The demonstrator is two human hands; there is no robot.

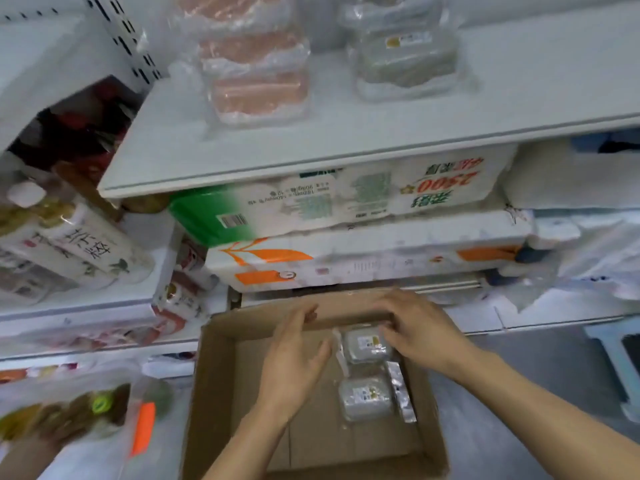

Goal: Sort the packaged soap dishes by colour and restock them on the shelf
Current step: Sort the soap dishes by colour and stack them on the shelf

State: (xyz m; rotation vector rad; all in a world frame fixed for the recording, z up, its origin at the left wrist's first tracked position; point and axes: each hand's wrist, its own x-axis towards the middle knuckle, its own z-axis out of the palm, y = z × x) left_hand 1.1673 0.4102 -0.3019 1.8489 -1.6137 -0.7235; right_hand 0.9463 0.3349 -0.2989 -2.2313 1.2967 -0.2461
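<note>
Crinkling clear wrap (367,344); cardboard box (214,375)

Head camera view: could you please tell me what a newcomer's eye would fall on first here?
Most likely the two hands low in the centre: the right hand touches a grey packaged soap dish inside the open cardboard box, and the left hand hovers open beside it. A second grey pack lies nearer the viewer. On the white shelf above stand a pink stack and a grey-green stack.
</note>
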